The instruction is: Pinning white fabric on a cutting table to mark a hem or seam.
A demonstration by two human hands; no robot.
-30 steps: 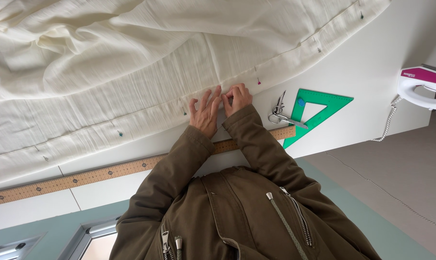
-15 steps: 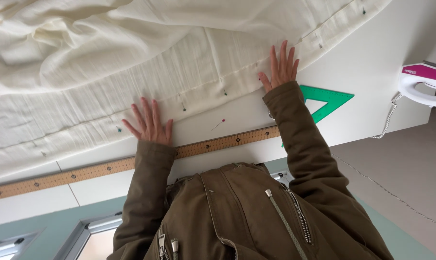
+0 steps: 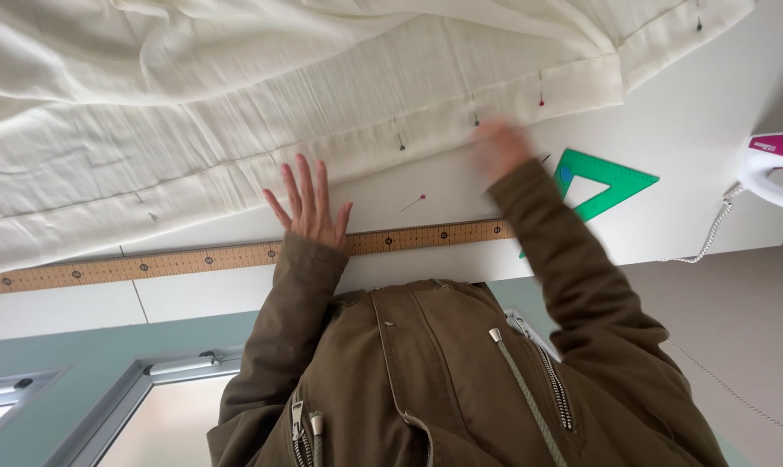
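Fingers (image 3: 300, 186) of the left hand (image 3: 312, 216) are spread flat, tips on the hem of the cloth (image 3: 262, 104), wrist over the ruler (image 3: 210, 257). Right hand (image 3: 498, 147), at 3 o'clock from it, is blurred at the same hem; I cannot tell how its fingers stand. The cloth covers the tabletop (image 3: 694, 156) toward 12 o'clock. Pins (image 3: 402, 141) stand along the hem, and a loose pin (image 3: 413, 203) lies between the hands. A risk, I think: a sliding palm may meet a pin point, or drag the hem crooked. A set square (image 3: 620, 183) and an iron (image 3: 776, 169) lie further at 3 o'clock.
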